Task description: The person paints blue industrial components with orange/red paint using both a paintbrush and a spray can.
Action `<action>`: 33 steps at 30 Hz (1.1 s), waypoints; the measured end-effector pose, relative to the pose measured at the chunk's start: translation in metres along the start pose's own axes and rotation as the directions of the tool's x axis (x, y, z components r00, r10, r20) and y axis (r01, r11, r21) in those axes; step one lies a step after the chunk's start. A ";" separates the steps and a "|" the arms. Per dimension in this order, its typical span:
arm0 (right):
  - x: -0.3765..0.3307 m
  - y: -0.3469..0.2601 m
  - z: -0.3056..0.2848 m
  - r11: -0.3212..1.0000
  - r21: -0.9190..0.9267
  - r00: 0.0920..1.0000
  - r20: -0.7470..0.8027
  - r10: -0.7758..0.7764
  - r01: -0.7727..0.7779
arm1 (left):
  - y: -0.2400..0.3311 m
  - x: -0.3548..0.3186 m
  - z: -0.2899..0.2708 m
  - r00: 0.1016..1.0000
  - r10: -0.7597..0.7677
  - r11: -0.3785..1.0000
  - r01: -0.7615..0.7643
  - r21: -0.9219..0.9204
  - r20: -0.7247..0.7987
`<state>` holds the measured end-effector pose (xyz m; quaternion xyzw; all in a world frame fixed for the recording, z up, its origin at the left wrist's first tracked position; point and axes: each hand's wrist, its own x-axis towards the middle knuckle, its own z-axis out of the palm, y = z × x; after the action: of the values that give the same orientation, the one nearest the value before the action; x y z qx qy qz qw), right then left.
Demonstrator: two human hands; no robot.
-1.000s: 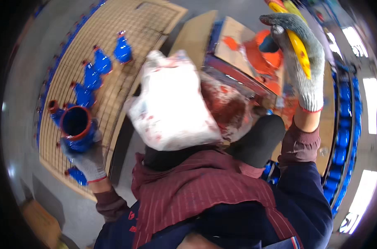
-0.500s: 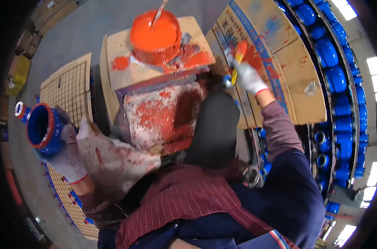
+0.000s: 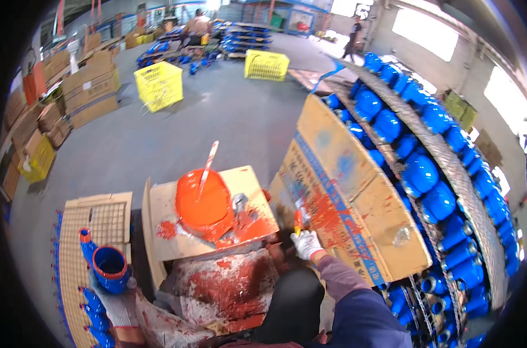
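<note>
My left hand [image 3: 117, 304], in a paint-stained white glove, grips a blue pipe fitting [image 3: 108, 268] with a red-painted inner rim, held above a wire grid rack [image 3: 78, 255] at the lower left. My right hand [image 3: 306, 243], also gloved, holds a yellow-handled paint brush [image 3: 299, 220] upright against a red-smeared cardboard sheet [image 3: 356, 197]. Between the hands, a bowl of orange-red paint [image 3: 202, 200] with a stick in it sits on a cardboard-covered stand [image 3: 240, 180]. A paint-spattered cloth [image 3: 226, 287] covers my lap.
Several blue fittings [image 3: 92, 316] line the wire grid rack's edge at the lower left. A curved rack of blue valve bodies [image 3: 426, 174] runs down the right. Yellow crates [image 3: 159, 84], stacked cartons [image 3: 86, 87] and people stand far off on the grey floor.
The view has tilted up, showing the floor beyond. My right hand brought the brush down from overhead to the cardboard sheet. My left hand keeps its hold on the blue fitting.
</note>
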<state>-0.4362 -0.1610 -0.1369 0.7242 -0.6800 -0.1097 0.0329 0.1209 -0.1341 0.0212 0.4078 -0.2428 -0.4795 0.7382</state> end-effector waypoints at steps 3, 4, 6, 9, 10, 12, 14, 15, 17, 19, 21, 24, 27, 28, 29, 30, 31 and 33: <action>-0.018 -0.004 -0.086 0.999 0.039 1.000 0.008 -0.006 0.006 | -0.016 0.007 -0.003 0.922 0.361 0.837 -0.386 0.387 0.139; -0.027 -0.006 -0.122 0.998 0.064 1.000 0.009 -0.029 0.028 | -0.002 -0.003 0.014 0.987 0.158 0.975 -0.161 0.152 0.029; -0.051 -0.013 -0.179 0.988 0.132 0.993 -0.096 -0.070 0.082 | -0.018 0.005 -0.002 0.889 0.416 0.806 -0.458 0.376 0.191; -0.106 -0.037 -0.288 0.851 0.430 0.950 -0.215 -0.225 0.300 | 0.024 -0.011 0.043 0.987 -0.159 0.806 0.141 -0.575 0.020; -0.121 -0.036 -0.308 0.670 0.622 0.913 -0.247 -0.324 0.406 | -0.021 0.011 0.001 0.950 0.299 0.950 -0.286 -0.127 0.095; -0.144 -0.058 -0.335 0.421 0.819 0.881 -0.198 -0.430 0.390 | 0.003 -0.015 0.018 0.981 0.140 0.985 -0.125 -0.116 0.131; -0.155 -0.083 -0.338 0.262 0.861 0.831 -0.272 -0.485 0.435 | 0.002 -0.013 -0.004 0.996 0.021 0.958 0.005 -0.288 0.086; -0.159 -0.094 -0.344 0.278 0.842 0.810 -0.275 -0.517 0.463 | 0.001 -0.010 -0.017 0.990 -0.059 0.941 0.098 -0.324 0.129; -0.155 -0.126 -0.314 0.014 0.889 0.782 -0.396 -0.482 0.458 | 0.000 -0.007 -0.022 0.971 -0.133 0.911 0.200 -0.362 0.201; -0.153 -0.170 -0.303 -0.299 0.895 0.816 -0.432 -0.385 0.333 | 0.001 -0.004 -0.021 0.934 -0.240 0.839 0.336 -0.428 0.263; -0.154 -0.215 -0.292 -0.558 0.820 0.862 -0.371 -0.345 0.129 | 0.008 -0.012 0.000 0.959 -0.280 0.856 0.269 -0.441 0.042; -0.161 -0.263 -0.297 -0.681 0.725 0.881 -0.253 -0.399 -0.099 | 0.019 -0.024 0.002 0.999 -0.029 0.934 0.014 -0.358 -0.038; -0.167 -0.276 -0.304 -0.732 0.672 0.845 -0.321 -0.427 -0.115 | 0.053 -0.044 0.032 0.901 -0.062 0.914 0.224 -0.339 0.429; -0.165 -0.283 -0.299 -0.718 0.696 0.813 -0.415 -0.409 -0.006 | 0.058 -0.048 0.045 0.914 0.006 0.971 0.092 -0.222 0.405; -0.164 -0.286 -0.297 -0.687 0.726 0.798 -0.392 -0.458 -0.037 | 0.063 -0.063 0.070 0.919 0.072 0.995 -0.038 -0.095 0.388; -0.162 -0.289 -0.295 -0.657 0.750 0.776 -0.367 -0.514 -0.081 | 0.066 -0.077 0.095 0.918 0.136 0.985 -0.166 0.050 0.372; -0.163 -0.288 -0.298 -0.608 0.793 0.791 -0.349 -0.503 -0.037 | 0.069 -0.086 0.117 0.914 0.195 0.934 -0.284 0.215 0.356; -0.160 -0.286 -0.300 -0.562 0.819 0.828 -0.392 -0.402 0.115 | 0.072 -0.095 0.144 0.893 0.301 0.697 -0.445 0.562 0.334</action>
<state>-0.1033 -0.0117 0.1168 0.5424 -0.2042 0.4481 -0.6806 0.0093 -0.0860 0.1637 0.5161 -0.5445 -0.2519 0.6113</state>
